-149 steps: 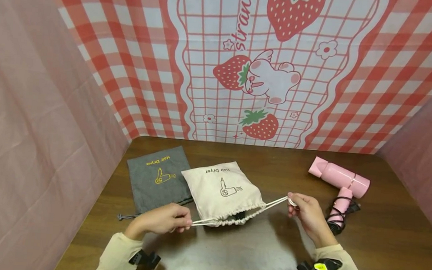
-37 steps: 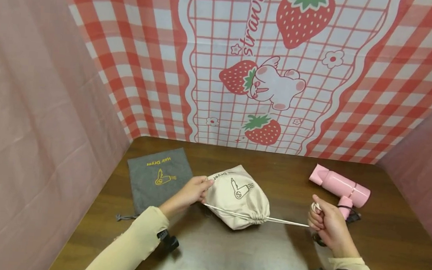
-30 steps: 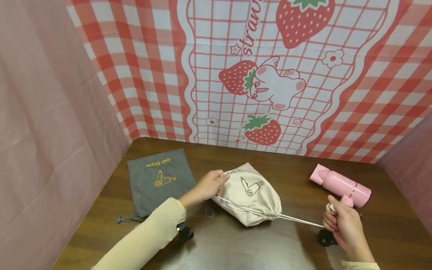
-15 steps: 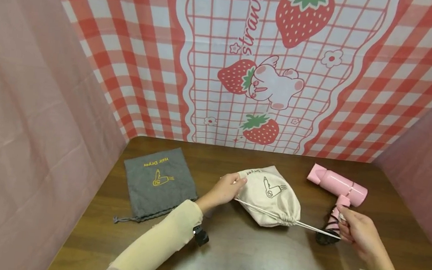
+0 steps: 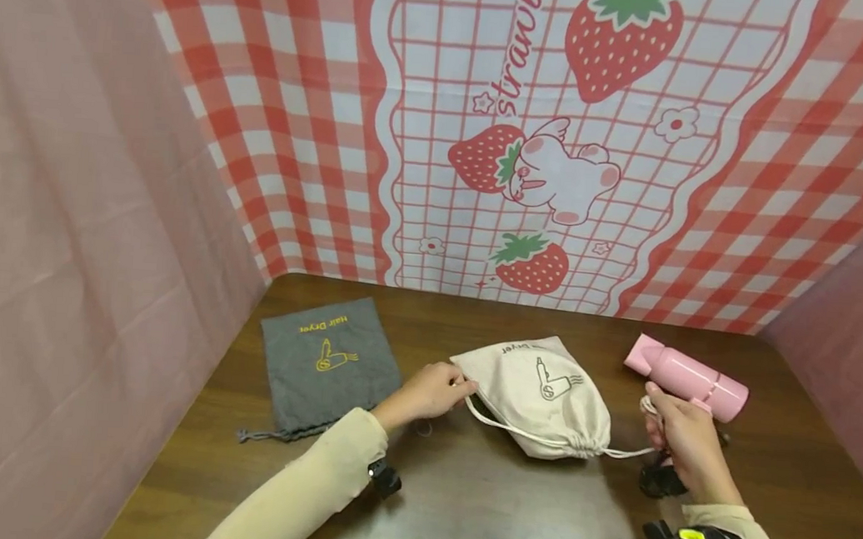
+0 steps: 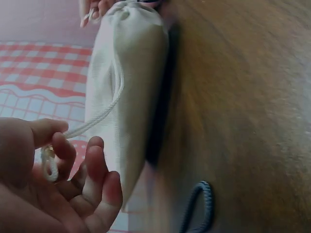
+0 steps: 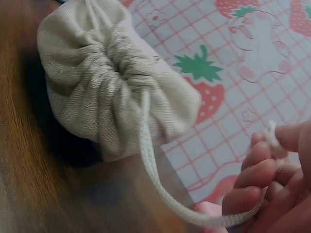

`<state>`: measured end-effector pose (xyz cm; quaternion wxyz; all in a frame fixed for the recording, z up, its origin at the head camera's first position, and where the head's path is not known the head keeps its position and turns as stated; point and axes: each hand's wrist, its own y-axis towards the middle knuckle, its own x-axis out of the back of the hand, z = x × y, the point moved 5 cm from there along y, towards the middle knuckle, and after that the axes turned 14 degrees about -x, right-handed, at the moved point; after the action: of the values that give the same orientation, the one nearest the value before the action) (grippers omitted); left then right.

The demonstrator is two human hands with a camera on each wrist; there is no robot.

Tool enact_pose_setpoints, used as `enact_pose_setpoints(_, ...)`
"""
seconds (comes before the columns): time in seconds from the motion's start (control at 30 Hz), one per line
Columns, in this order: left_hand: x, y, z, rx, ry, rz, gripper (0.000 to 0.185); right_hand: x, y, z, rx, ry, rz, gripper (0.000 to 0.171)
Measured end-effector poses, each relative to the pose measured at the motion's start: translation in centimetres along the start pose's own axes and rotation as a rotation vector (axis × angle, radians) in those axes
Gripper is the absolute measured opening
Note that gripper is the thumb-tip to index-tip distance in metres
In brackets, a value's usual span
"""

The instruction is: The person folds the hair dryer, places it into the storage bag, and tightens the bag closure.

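A cream drawstring bag (image 5: 543, 394) printed with a hair dryer lies full on the brown table (image 5: 460, 505), its mouth cinched at the lower right (image 7: 127, 73). My left hand (image 5: 430, 390) pinches the left cord end (image 6: 50, 162) beside the bag (image 6: 129, 82). My right hand (image 5: 679, 437) grips the right cord end (image 7: 270, 133), and that cord (image 5: 625, 454) hangs slack. A pink hair dryer (image 5: 687, 379) lies just behind my right hand.
A flat grey drawstring bag (image 5: 327, 362) with yellow print lies at the left of the table, its dark cord (image 6: 199, 206) trailing. A dark coiled cable (image 5: 660, 482) sits under my right hand. Pink cloth walls and a strawberry backdrop (image 5: 544, 169) enclose the table.
The bag's mouth was pulled tight and the bag slid to the right. Both hands have now moved closer to the bag, and the taut cords have gone slack.
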<state>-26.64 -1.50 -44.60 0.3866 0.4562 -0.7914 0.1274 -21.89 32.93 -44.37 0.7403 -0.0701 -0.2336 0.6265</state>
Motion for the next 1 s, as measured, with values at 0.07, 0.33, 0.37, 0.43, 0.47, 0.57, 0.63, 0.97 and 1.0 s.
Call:
enact_pose_setpoints(0.07,-0.4,-0.1,0.3,0.011,0.02,0.017,0.037,-0.5,0.6,0.0,-0.002,-0.096,-0.022,0.043)
enact_pose_setpoints(0.33,-0.9,-0.1,1.2,0.063,0.047,0.022,0.023,-2.2,1.9,-1.0,0.003,-0.4,0.005,0.047)
enact_pose_setpoints(0.37,-1.0,-0.1,1.2,0.059,0.048,0.017,0.02,-2.2,1.9,-1.0,0.015,-0.427,-0.004,0.047)
enact_pose_setpoints(0.43,-1.0,-0.1,1.2,0.063,0.042,0.003,0.017,-2.2,1.8,-1.0,0.044,-0.471,-0.023,0.047)
enact_pose_setpoints(0.47,-1.0,-0.1,1.3,0.062,0.04,-0.007,0.018,-2.3,1.8,-0.9,0.053,-0.48,-0.028,0.046)
enact_pose_setpoints(0.57,-0.9,-0.2,1.4,0.074,0.033,-0.036,0.023,-2.3,1.7,-0.8,0.061,-0.47,-0.028,0.045)
enact_pose_setpoints(0.63,-0.8,-0.2,1.4,0.079,0.03,-0.05,0.024,-2.3,1.7,-0.7,0.064,-0.461,-0.031,0.045)
enact_pose_setpoints(0.97,-0.7,0.0,1.1,0.042,0.044,-0.139,0.014,-2.2,1.3,-1.0,0.062,-0.414,-0.018,0.045)
enact_pose_setpoints(1.0,-0.7,0.0,1.1,0.038,0.044,-0.15,0.013,-2.1,1.3,-1.0,0.063,-0.411,-0.014,0.045)
